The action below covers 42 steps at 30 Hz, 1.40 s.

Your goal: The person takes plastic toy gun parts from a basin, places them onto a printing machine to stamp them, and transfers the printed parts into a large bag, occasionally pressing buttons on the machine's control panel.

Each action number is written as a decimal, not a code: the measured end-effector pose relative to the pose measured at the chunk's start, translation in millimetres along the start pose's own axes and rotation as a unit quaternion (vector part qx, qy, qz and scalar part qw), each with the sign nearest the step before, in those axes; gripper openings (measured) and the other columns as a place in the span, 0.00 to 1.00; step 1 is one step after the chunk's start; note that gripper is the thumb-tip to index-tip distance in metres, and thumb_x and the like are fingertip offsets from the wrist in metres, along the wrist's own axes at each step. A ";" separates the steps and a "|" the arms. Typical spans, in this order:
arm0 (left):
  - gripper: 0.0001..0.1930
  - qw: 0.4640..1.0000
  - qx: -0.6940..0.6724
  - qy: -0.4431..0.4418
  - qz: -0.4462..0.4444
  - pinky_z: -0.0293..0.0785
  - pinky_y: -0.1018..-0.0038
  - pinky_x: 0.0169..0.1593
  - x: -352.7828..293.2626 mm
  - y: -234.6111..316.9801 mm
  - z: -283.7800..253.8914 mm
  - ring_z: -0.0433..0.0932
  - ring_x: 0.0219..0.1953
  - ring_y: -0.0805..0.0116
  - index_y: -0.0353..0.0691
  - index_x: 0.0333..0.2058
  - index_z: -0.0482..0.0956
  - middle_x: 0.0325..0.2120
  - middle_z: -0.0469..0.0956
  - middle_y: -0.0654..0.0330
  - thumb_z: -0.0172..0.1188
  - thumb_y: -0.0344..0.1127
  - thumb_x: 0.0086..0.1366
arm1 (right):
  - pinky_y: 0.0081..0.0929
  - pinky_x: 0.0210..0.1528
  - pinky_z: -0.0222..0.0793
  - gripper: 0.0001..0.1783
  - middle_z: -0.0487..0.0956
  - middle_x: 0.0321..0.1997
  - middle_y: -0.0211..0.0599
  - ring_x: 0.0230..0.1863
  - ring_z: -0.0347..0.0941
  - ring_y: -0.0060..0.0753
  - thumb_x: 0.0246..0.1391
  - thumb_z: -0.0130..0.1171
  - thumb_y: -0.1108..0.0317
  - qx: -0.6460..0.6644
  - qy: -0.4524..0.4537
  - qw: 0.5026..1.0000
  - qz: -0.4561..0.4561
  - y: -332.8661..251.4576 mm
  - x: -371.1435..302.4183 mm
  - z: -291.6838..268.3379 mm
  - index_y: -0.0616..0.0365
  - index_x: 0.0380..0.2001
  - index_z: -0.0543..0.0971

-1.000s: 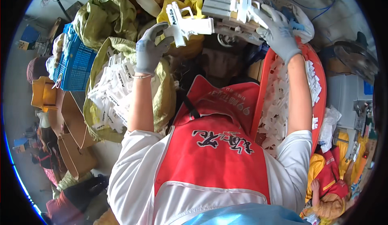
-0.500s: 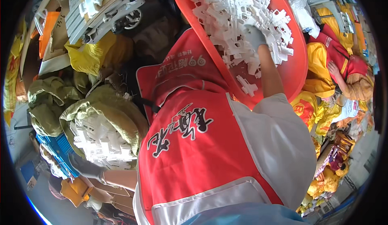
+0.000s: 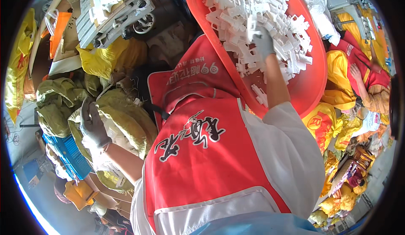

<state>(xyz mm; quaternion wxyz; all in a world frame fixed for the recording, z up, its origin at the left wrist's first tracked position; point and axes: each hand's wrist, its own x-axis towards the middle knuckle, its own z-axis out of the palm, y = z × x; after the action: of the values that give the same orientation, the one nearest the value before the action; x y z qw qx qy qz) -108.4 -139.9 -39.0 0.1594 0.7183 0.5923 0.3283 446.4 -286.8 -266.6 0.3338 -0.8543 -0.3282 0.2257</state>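
Note:
My right hand, in a grey glove, reaches into a large red basin heaped with white plastic parts; its fingers are buried among the pieces, and a held piece cannot be made out. My left hand, also gloved, hangs over an open olive-yellow sack that holds more white parts, fingers spread and empty. I wear a red apron over a white shirt.
A stack of white moulded frames lies at top left above yellow bags. A blue crate sits at lower left. Another person in red and yellow is at the right, beside yellow bags.
The view swung from the frame stack toward the red basin. My right hand left the frames and went into the white parts; my left hand dropped to the sack.

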 end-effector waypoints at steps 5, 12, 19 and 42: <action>0.13 1.000 -0.006 -0.002 -0.003 0.71 0.80 0.46 7.5 5.5 11.2 0.77 0.41 0.77 0.37 0.47 0.78 0.41 0.81 0.61 0.56 0.30 0.64 | 0.31 0.39 0.68 0.18 0.74 0.46 0.38 0.41 0.71 0.35 0.51 0.53 0.73 0.173 -0.027 0.976 -0.126 106.9 18.2 1.5 0.57 0.48 0.71; 0.10 0.992 -0.097 -0.002 0.086 0.74 0.75 0.44 48.4 29.4 39.7 0.81 0.38 0.66 0.36 0.41 0.80 0.36 0.81 0.55 0.57 0.31 0.61 | 0.46 0.51 0.66 0.31 0.69 0.53 0.53 0.53 0.69 0.57 0.50 0.59 0.68 -0.181 -0.042 0.981 -0.048 42.4 -41.8 5.5 0.54 0.58 0.62; 0.11 0.979 -0.051 0.036 0.193 0.73 0.76 0.43 106.0 48.0 48.3 0.81 0.39 0.67 0.38 0.43 0.80 0.36 0.81 0.56 0.57 0.30 0.62 | 0.47 0.53 0.65 0.32 0.67 0.54 0.52 0.51 0.67 0.58 0.50 0.60 0.64 -0.328 -0.087 0.935 -0.098 11.7 -50.7 -15.6 0.51 0.59 0.63; 0.23 0.975 -0.016 -0.111 0.192 0.73 0.66 0.44 194.8 89.9 73.4 0.79 0.40 0.54 0.40 0.48 0.76 0.37 0.80 0.49 0.66 0.41 0.53 | 0.26 0.52 0.66 0.26 0.66 0.59 0.39 0.53 0.68 0.29 0.65 0.45 0.57 0.414 -0.056 0.908 -0.028 -144.9 -48.3 -21.8 0.58 0.62 0.61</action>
<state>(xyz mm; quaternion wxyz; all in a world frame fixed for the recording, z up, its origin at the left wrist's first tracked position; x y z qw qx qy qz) 23.3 35.7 17.8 0.1700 0.8477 0.4167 0.2808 367.2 -249.0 -139.7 0.6450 -0.6158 -0.2475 0.3788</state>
